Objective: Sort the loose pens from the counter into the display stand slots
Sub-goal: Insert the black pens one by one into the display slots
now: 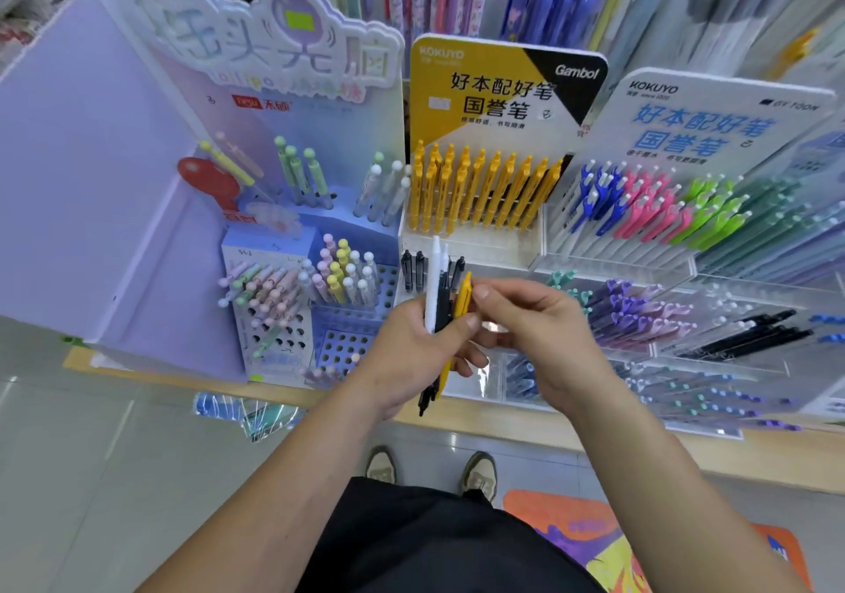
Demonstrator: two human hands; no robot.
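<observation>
Pen bundle (white, black, yellow) upright in left hand, directly in front of yellow-pen stand. Left fingers curled tight round bundle; black tips stick out below palm. Right hand just right of bundle, fingers pinching yellow pen near its top. Black pens in stand's lower row, behind bundle. Desk edge below hands.
</observation>
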